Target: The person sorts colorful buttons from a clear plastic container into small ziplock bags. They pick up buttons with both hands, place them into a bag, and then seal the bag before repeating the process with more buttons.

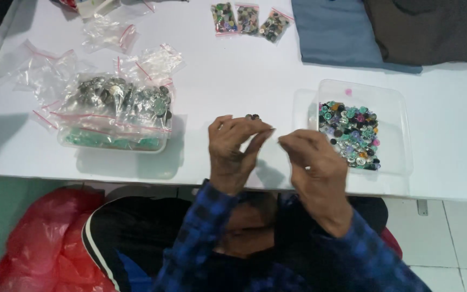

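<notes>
Checked blue sleeves lie closest, leading up to both hands at the near edge of the white table [233,75]. Left hand [232,148] has its fingers curled and pinched narrowly on a small clear plastic bag [272,141], with a few dark buttons [252,116] at its fingertips; right hand [312,159] pinches the bag's other side, fingers close together. Just right of the hands sits a clear, square plastic tray [390,116] with rounded corners, heaped with small round buttons in green, purple, black and white. Left of the hands a second tray [114,143] holds crinkled bags of grey metal buttons. Beyond the hands, three filled bags [248,20] lie flat beside folded blue cloth [341,32]. Smooth bare tabletop lies between the trays. A red plastic bag [44,243] sags below the table edge.
</notes>
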